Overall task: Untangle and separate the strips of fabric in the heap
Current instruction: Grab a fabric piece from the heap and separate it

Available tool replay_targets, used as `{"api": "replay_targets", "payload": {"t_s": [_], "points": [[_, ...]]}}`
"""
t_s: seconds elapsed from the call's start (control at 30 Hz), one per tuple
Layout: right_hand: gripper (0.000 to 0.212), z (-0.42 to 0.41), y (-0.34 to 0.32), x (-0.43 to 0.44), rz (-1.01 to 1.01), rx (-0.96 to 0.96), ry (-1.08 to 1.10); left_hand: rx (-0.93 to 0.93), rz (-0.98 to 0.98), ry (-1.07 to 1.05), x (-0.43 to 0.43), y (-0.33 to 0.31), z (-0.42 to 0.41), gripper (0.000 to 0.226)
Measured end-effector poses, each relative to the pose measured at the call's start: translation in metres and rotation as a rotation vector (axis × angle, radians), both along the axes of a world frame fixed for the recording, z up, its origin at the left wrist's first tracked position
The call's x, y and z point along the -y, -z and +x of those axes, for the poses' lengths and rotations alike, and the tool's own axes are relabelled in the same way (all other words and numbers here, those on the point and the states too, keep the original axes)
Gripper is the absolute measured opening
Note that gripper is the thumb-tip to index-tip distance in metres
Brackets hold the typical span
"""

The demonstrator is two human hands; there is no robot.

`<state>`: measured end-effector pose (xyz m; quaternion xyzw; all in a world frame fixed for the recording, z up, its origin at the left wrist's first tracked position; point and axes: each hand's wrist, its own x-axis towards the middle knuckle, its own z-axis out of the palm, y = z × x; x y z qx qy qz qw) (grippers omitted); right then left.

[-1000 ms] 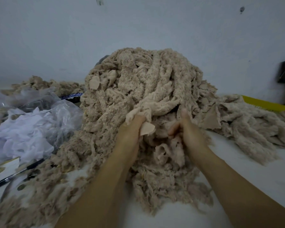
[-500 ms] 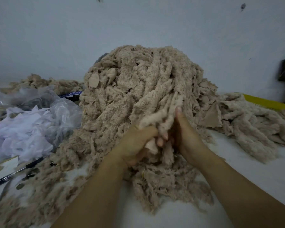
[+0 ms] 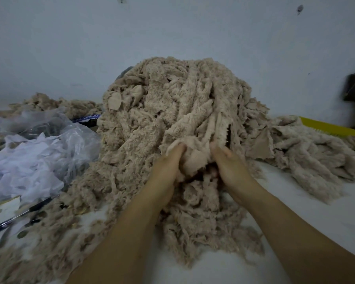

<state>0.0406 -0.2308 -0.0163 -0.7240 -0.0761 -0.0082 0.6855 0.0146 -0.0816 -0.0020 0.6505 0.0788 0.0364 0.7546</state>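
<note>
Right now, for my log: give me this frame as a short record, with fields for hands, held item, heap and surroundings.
left hand: grips the clump of strips from its left, fingertips buried in fabric
right hand: grips the same clump from its right
held item: beige fuzzy clump, attached to the heap's front
heap: tall, tangled, by the wall
right side: flatter side pile beside a yellow edge
left side: plastic bags with white material; pen on the table

Centre: fabric heap [image 3: 152,119] blocks. Left: plastic bags [image 3: 39,156] crowd. Right: bare table [image 3: 353,218] passable.
</note>
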Motion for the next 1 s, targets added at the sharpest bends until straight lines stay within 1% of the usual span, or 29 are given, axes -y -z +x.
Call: {"api": "replay_targets", "payload": {"t_s": [0.03,0.1,0.17,0.2,0.27,0.3,0.37,0.4,0.43,0.5,0.57,0.63,0.7,0.77,0.8,0.87,0.93,1.0], "points": [[0.045,-0.004,-0.001,-0.005,-0.033,0.025,-0.064,-0.024,0.024,-0.015,-0.004,0.003,0.002,0.032],[0.052,-0.01,-0.003,-0.01,-0.093,0.058,-0.133,-0.03,0.022,0.068,-0.007,0.001,0.001,0.051],[0.049,-0.013,-0.006,-0.01,-0.116,0.068,-0.167,0.001,-0.101,0.237,-0.012,-0.001,0.001,0.066],[0.044,-0.014,-0.007,-0.008,-0.148,0.075,-0.184,0.006,-0.165,0.294,-0.013,-0.004,-0.002,0.065],[0.038,-0.017,-0.007,-0.008,-0.276,0.09,-0.253,0.025,-0.177,0.337,-0.012,-0.007,-0.004,0.052],[0.035,-0.019,-0.006,-0.01,-0.347,0.097,-0.307,0.026,-0.132,0.327,-0.01,-0.005,-0.003,0.046],[0.031,-0.02,-0.002,-0.014,-0.46,0.119,-0.397,-0.009,-0.035,0.229,-0.008,-0.002,-0.002,0.031],[0.028,-0.02,-0.002,-0.014,-0.49,0.127,-0.425,-0.028,-0.024,0.185,-0.006,-0.003,-0.003,0.024],[0.027,-0.021,-0.003,-0.013,-0.501,0.127,-0.451,-0.041,-0.014,0.132,-0.006,-0.002,-0.002,0.021],[0.027,-0.022,-0.005,-0.011,-0.531,0.108,-0.506,-0.059,-0.015,0.05,-0.006,-0.003,-0.002,0.023],[0.033,-0.024,-0.005,-0.011,-0.629,0.127,-0.544,-0.053,-0.018,0.018,-0.007,-0.004,-0.001,0.025],[0.042,-0.025,-0.005,-0.011,-0.712,0.165,-0.561,-0.067,-0.067,0.027,-0.008,-0.004,-0.002,0.025],[0.045,-0.025,-0.006,-0.012,-0.716,0.164,-0.595,-0.121,-0.233,0.058,-0.011,-0.006,-0.001,0.027],[0.036,-0.025,-0.004,-0.012,-0.652,0.119,-0.63,-0.184,-0.428,0.072,-0.014,-0.009,-0.001,0.028],[0.031,-0.025,-0.004,-0.013,-0.604,0.096,-0.64,-0.197,-0.499,0.061,-0.016,-0.009,0.0,0.029],[0.03,-0.024,-0.001,-0.017,-0.521,0.093,-0.63,-0.169,-0.564,0.065,-0.018,-0.009,0.002,0.039],[0.039,-0.024,0.002,-0.019,-0.442,0.1,-0.602,-0.142,-0.533,0.062,-0.018,-0.01,0.004,0.035],[0.06,-0.022,0.003,-0.018,-0.368,0.073,-0.508,-0.135,-0.578,0.104,-0.014,-0.013,0.002,0.03]]}}
